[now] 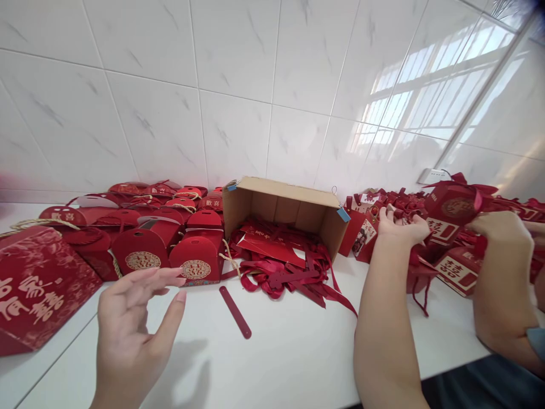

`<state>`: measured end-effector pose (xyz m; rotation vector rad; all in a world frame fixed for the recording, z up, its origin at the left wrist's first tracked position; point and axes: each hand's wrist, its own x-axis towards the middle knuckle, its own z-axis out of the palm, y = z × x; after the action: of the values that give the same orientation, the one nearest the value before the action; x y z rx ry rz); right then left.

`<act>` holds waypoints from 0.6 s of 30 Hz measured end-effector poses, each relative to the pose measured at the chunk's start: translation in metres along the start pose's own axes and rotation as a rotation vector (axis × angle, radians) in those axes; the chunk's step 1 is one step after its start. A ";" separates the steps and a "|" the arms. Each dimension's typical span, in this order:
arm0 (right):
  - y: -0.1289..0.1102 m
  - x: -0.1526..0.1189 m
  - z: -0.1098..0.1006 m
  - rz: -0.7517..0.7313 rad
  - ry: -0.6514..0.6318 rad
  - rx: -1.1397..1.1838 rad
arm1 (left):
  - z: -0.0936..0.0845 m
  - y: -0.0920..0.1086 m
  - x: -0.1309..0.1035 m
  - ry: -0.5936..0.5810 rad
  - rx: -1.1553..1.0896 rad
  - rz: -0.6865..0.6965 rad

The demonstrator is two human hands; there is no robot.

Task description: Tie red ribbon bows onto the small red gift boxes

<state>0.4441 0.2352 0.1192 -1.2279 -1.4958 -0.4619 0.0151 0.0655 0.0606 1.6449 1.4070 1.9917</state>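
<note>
My left hand (136, 324) is raised over the white table at the left, fingers curved and apart from the thumb, with nothing between them. In front of it stand red gift boxes (142, 250) with gold emblems. My right hand (402, 227) reaches to the right among red boxes and ribbons, its fingers bent around a small dark red item that I cannot make out clearly. A thin red strip (235, 312) lies on the table between my hands. Behind it, an open cardboard box (289, 190) lies on its side, with red ribbons (272, 284) and flat red card pieces spilling out.
At the right, another person's hand (504, 230) is beside a red box with a bow (455, 204). A large red floral box (42, 289) stands at the far left. Many red boxes line the tiled wall (238, 51). A power socket (433, 176) sits at the back right.
</note>
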 end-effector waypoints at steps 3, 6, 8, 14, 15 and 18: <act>-0.005 -0.005 0.005 0.276 0.198 0.333 | -0.001 0.000 0.000 0.000 -0.015 0.009; -0.013 -0.007 0.009 0.516 0.350 0.617 | -0.001 0.000 0.000 0.002 -0.026 0.023; -0.021 -0.004 0.008 0.652 0.423 0.780 | -0.003 0.001 0.000 0.008 -0.035 0.041; -0.073 0.010 -0.007 0.814 0.503 1.149 | -0.010 -0.003 0.005 0.027 -0.043 0.066; -0.085 0.010 -0.010 0.786 0.491 1.205 | -0.011 -0.004 0.006 0.042 -0.047 0.065; -0.121 0.006 -0.020 0.541 0.226 1.458 | -0.013 -0.006 0.010 0.067 -0.076 0.071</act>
<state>0.3497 0.1747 0.1701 -0.3008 -0.8301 0.7535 -0.0021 0.0682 0.0633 1.6315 1.2947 2.1304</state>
